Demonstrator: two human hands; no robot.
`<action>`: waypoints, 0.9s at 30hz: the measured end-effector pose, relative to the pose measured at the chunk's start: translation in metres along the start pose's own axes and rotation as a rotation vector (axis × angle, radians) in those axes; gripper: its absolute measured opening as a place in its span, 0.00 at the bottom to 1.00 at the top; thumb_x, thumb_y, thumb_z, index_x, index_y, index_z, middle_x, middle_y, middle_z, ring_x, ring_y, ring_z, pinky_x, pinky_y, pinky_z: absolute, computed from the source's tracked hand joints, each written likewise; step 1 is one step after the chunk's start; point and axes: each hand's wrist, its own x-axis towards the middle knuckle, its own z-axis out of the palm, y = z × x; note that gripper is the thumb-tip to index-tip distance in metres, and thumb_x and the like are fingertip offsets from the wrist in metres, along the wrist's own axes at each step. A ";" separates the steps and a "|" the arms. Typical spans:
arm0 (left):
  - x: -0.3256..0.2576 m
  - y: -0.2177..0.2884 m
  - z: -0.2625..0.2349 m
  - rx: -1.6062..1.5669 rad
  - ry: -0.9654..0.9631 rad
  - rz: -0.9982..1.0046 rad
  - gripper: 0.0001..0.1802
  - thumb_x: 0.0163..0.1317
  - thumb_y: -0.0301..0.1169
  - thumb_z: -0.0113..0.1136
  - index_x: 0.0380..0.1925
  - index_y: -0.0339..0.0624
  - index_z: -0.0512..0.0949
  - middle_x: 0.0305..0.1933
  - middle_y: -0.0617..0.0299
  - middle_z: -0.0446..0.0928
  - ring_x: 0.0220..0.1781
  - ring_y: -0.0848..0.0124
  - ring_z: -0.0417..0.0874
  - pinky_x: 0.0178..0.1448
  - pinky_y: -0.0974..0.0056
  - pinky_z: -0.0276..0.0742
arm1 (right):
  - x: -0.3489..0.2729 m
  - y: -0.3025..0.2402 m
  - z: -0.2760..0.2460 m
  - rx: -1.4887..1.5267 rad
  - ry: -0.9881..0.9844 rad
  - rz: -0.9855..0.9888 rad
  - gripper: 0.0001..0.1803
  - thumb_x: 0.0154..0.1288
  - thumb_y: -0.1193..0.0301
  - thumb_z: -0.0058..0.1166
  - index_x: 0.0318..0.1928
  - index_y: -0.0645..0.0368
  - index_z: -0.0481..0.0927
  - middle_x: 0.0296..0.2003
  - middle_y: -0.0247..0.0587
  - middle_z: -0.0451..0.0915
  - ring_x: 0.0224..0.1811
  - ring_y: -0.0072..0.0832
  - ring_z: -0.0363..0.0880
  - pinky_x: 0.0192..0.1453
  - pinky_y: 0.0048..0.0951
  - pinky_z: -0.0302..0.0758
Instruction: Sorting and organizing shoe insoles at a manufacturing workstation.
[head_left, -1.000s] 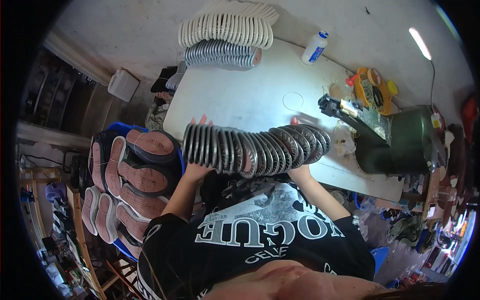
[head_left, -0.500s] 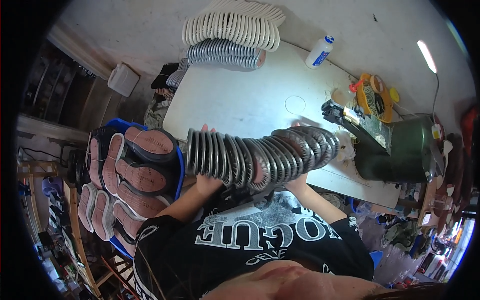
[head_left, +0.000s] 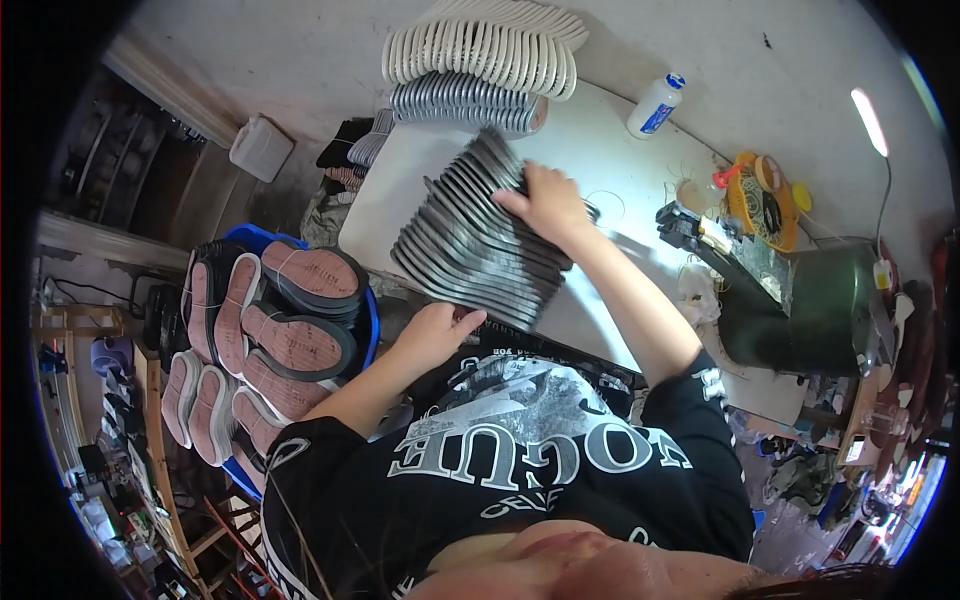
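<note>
A thick stack of black shoe soles (head_left: 480, 235) is between my two hands, over the near left part of the white table (head_left: 385, 215). The soles lie pressed together in a slanting row with their edges showing. My left hand (head_left: 437, 335) grips the near end, its thumb along the edge and the other fingers partly hidden. At the far right end, my right hand (head_left: 552, 203) is closed over the stack, thumb on top. Whether the stack touches the table cannot be made out.
Rows of cream soles (head_left: 480, 55) and grey soles (head_left: 465, 103) stand at the back. A white bottle (head_left: 655, 107) is at the back right. On the right are a yellow basket (head_left: 745, 215) and a dark green machine (head_left: 810, 310). A blue bin (head_left: 372, 320) of pink-lined soles stands left.
The stack has swung from lying crosswise in front of me to a steeper slant, farther left and away. My right hand has come from its near underside to its far right end.
</note>
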 end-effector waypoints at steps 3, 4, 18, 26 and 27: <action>0.009 0.001 -0.004 0.089 0.131 -0.073 0.32 0.67 0.55 0.46 0.29 0.31 0.77 0.25 0.47 0.78 0.28 0.54 0.81 0.35 0.55 0.75 | 0.013 0.000 0.024 -0.077 0.097 -0.011 0.44 0.60 0.34 0.43 0.48 0.70 0.71 0.39 0.57 0.80 0.45 0.49 0.79 0.53 0.44 0.72; 0.011 0.000 -0.009 -0.067 0.050 -0.148 0.33 0.68 0.56 0.43 0.30 0.32 0.77 0.24 0.49 0.79 0.24 0.60 0.80 0.32 0.59 0.74 | 0.013 -0.002 0.026 -0.053 0.124 -0.018 0.44 0.60 0.33 0.41 0.48 0.70 0.72 0.39 0.57 0.80 0.45 0.49 0.80 0.53 0.44 0.71; 0.019 0.035 0.000 0.076 -0.647 -0.069 0.31 0.73 0.51 0.33 0.56 0.37 0.72 0.55 0.46 0.77 0.57 0.53 0.76 0.63 0.60 0.67 | 0.012 -0.015 0.029 0.096 0.241 0.061 0.29 0.67 0.48 0.43 0.26 0.62 0.79 0.24 0.51 0.80 0.30 0.47 0.78 0.46 0.44 0.67; -0.019 -0.037 -0.063 -0.339 -0.824 0.059 0.20 0.72 0.39 0.47 0.53 0.36 0.75 0.47 0.55 0.80 0.53 0.68 0.77 0.59 0.67 0.69 | -0.011 -0.021 0.028 0.111 0.209 0.091 0.23 0.69 0.54 0.45 0.28 0.62 0.76 0.25 0.48 0.79 0.32 0.44 0.77 0.47 0.41 0.66; -0.021 -0.052 -0.074 -0.342 -0.834 0.058 0.20 0.72 0.39 0.47 0.53 0.36 0.75 0.47 0.55 0.80 0.53 0.68 0.77 0.59 0.67 0.69 | -0.012 -0.022 0.032 0.099 0.215 0.089 0.23 0.69 0.55 0.44 0.28 0.62 0.76 0.25 0.48 0.79 0.32 0.44 0.77 0.47 0.41 0.66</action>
